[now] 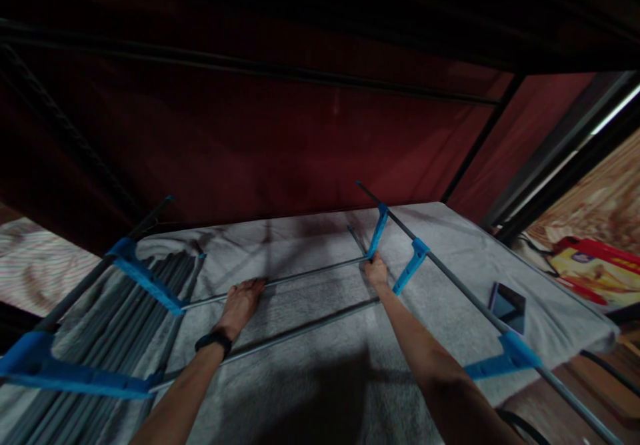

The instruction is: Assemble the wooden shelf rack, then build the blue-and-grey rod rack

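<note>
Forearms (427,358) outstretched; left hand (241,306) on rod (315,271), right hand (377,272) at bracket (379,228).

Dim light; beyond the hands (243,303), the red fabric wall (250,145) fades upward to near-black. A soft-edged shadow (325,391) darkens the grey blanket (315,298) between the forearms (180,391). Wide-angle stretching shows outward.

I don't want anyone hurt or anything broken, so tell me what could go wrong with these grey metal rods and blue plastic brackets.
The right hand is at the joint of a slim blue plastic bracket and a thin grey metal rod; its fingers might get pinched if that joint shifts.

A dark, rectangular phone lies on the pale grey cloth, apparently close to a long grey metal pole; it could be knocked if the pole swings.
</note>
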Motion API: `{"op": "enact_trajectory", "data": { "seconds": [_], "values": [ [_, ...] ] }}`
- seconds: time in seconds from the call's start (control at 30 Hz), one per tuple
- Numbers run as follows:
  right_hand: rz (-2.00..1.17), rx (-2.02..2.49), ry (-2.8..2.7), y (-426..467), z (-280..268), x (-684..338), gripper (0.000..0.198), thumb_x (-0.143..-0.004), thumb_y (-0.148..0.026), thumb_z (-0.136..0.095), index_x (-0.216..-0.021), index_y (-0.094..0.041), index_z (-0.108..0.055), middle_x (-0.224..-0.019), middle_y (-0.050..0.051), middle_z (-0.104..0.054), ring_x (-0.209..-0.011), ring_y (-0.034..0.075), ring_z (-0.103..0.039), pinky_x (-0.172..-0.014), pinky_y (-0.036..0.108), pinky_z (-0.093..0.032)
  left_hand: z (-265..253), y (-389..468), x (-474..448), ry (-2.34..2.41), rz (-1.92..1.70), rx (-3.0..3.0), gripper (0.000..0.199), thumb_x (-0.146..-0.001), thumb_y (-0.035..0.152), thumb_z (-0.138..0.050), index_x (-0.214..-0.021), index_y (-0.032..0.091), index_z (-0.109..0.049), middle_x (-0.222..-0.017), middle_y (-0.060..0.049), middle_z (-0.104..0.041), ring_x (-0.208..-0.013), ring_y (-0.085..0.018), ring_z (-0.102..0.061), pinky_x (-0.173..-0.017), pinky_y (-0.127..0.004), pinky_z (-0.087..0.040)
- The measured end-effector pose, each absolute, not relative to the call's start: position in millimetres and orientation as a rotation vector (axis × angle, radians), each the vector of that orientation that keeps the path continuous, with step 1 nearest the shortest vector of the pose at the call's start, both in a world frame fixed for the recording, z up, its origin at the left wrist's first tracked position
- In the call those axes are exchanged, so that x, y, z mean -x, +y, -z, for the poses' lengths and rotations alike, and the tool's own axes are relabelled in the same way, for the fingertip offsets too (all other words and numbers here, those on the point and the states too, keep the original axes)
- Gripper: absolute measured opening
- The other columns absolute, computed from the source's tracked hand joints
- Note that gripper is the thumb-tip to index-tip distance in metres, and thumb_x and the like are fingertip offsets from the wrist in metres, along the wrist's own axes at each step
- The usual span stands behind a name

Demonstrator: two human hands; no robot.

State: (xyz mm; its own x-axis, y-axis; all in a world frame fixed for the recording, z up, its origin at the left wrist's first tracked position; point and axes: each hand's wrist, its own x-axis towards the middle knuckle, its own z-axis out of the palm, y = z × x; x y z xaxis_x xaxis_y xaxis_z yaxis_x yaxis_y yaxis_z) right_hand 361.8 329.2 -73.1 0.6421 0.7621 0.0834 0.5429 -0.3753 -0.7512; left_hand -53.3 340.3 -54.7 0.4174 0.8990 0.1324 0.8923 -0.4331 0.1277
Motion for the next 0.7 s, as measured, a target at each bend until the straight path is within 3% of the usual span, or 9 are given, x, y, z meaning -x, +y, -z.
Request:
{"op": "enact_trajectory", "data": {
  "seconds": [0.33,0.4,0.6,0.7],
  "values": [
    [-0.447,2.008,-1.126,329,65,-377,0.031,-0.078,-0.02,-0.048,-0.103,-0.017,-0.066,-0.088,0.008,-0.072,-0.082,0.021,-0.067,-0.076,0.028,-0.05,26,326,39,1.7,-0.324,-2.452,0.037,-0.096,0.02,-0.04,-0.121,0.019,-0.067,-0.12,-0.015,-0.067,-0.108,-0.026,-0.061,-0.093,-0.04,-0.043],
    [-0.489,1.991,-1.186,330,64,-380,0.03,-0.078,-0.022,-0.048,-0.101,-0.016,-0.066,-0.09,0.008,-0.073,-0.083,0.021,-0.067,-0.075,0.027,-0.05,12,307,37,1.784,-0.396,-2.412,0.037,-0.095,0.023,-0.044,-0.126,0.019,-0.063,-0.124,-0.015,-0.064,-0.114,-0.027,-0.058,-0.096,-0.041,-0.041],
    [-0.487,2.089,-1.227,334,63,-385,0.031,-0.083,-0.03,-0.049,-0.1,-0.013,-0.067,-0.091,0.012,-0.073,-0.087,0.024,-0.068,-0.074,0.029,-0.051,4,198,81,2.365,-1.155,-1.975,0.031,-0.097,0.035,-0.039,-0.097,0.016,-0.064,-0.095,-0.012,-0.063,-0.093,-0.027,-0.058,-0.085,-0.042,-0.045],
    [-0.453,2.167,-1.258,337,59,-386,0.031,-0.085,-0.031,-0.049,-0.099,-0.012,-0.069,-0.093,0.015,-0.074,-0.09,0.026,-0.069,-0.075,0.03,-0.051,20,159,116,2.615,-1.415,-1.576,0.035,-0.094,0.044,-0.042,-0.095,0.013,-0.057,-0.092,-0.014,-0.058,-0.094,-0.031,-0.055,-0.085,-0.047,-0.046]
  ]
}}
